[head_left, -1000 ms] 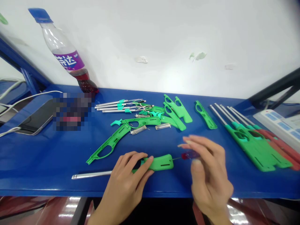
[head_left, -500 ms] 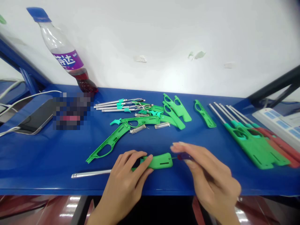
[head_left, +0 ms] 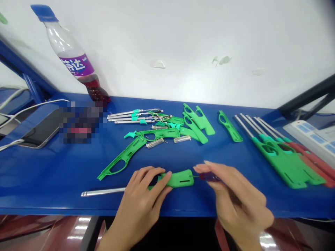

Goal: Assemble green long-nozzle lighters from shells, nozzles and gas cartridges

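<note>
Under my left hand point(head_left: 146, 191) lies a green long-necked gas lighter point(head_left: 181, 179); my fingers grip its handle against the table. Its silver barrel points left, and my palm and fingers hide its middle. My right hand point(head_left: 235, 195) is closed round the dark red and purple handle of a screwdriver point(head_left: 209, 176). The thin shaft reaches left to the small hole at the handle's right end. Beyond my hands lie open green handle shells point(head_left: 123, 158), silver barrels with wires point(head_left: 125, 116), small clear fuel tanks point(head_left: 155, 143) and a teal trigger point(head_left: 130, 134).
Assembled green lighters point(head_left: 284, 164) and red ones point(head_left: 318, 165) lie at the right beside a white power strip point(head_left: 311, 134). A soda bottle point(head_left: 75, 66) stands back left, near a phone point(head_left: 42, 129) with white cables. The blue table point(head_left: 65, 170) meets a white wall.
The screwdriver handle shows a little more between my right fingers, which have shifted slightly. My left hand keeps its hold on the lighter. The whole view has moved slightly.
</note>
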A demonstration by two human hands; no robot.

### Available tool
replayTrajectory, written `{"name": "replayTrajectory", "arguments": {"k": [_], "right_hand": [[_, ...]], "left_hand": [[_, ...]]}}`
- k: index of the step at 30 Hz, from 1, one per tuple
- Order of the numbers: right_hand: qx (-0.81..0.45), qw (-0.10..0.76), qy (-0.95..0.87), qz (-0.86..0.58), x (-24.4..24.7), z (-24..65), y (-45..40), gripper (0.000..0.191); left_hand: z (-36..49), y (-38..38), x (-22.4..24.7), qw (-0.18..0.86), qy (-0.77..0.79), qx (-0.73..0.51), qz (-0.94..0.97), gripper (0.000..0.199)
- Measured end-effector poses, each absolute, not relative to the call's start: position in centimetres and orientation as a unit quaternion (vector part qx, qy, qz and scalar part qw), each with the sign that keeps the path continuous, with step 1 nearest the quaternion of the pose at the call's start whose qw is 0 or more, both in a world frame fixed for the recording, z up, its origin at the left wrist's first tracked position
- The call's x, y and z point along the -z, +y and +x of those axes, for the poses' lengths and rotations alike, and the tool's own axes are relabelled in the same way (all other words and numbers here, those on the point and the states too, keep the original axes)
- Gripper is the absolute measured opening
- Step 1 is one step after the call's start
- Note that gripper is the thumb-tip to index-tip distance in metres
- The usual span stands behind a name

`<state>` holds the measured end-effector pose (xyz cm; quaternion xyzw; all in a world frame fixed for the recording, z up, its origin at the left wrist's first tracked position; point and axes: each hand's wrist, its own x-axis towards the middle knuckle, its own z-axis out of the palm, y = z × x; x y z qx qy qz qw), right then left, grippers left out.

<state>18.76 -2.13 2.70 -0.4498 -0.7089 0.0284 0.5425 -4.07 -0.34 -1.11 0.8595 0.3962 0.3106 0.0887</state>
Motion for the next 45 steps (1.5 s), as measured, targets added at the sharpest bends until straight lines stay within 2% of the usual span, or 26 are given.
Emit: {"name": "replayTrajectory", "arguments": {"k": [6, 11, 15, 20, 24, 26, 30, 35, 41, 45], "right_hand": [[0.001, 0.586, -0.674, -0.450, -2.2, 18.4, -1.7, 0.067], [0.004, 0.535, -0.705, -0.465, -3.4, 19.0, -2.6, 0.049], [-0.031, 0.544, -0.687, -0.480, -3.4, 19.0, -2.7, 0.060], [0.004, 0.587, -0.666, -0.460, -2.5, 19.2, -1.9, 0.055], [0.001, 0.544, -0.693, -0.473, -2.9, 19.6, -2.2, 0.051], [-0.013, 0.516, -0.707, -0.484, -3.1, 19.7, -2.5, 0.056], [-0.045, 0.542, -0.690, -0.478, -3.0, 19.3, -2.4, 0.065], [-0.006, 0.556, -0.687, -0.468, -3.2, 19.2, -1.9, 0.060], [-0.063, 0.491, -0.703, -0.511, -3.9, 19.7, -2.7, 0.055], [-0.064, 0.533, -0.693, -0.481, -3.7, 19.4, -2.6, 0.056]], "left_hand": [[-4.0, -0.3, 1.1, 0.092, 0.395, -0.309, 0.860, 0.033], [-4.0, -0.3, 1.0, 0.095, 0.397, -0.309, 0.859, 0.032], [-4.0, -0.3, 1.0, 0.094, 0.399, -0.310, 0.858, 0.032], [-4.0, -0.2, 1.1, 0.093, 0.399, -0.310, 0.858, 0.032], [-4.0, -0.3, 1.1, 0.096, 0.401, -0.309, 0.857, 0.033], [-4.1, -0.3, 1.1, 0.097, 0.400, -0.309, 0.857, 0.033], [-4.1, -0.4, 1.1, 0.098, 0.398, -0.310, 0.858, 0.033], [-4.1, -0.4, 1.1, 0.096, 0.396, -0.309, 0.859, 0.034], [-4.1, -0.3, 1.2, 0.093, 0.394, -0.313, 0.859, 0.033], [-4.2, -0.3, 1.3, 0.091, 0.395, -0.313, 0.859, 0.033]]}}
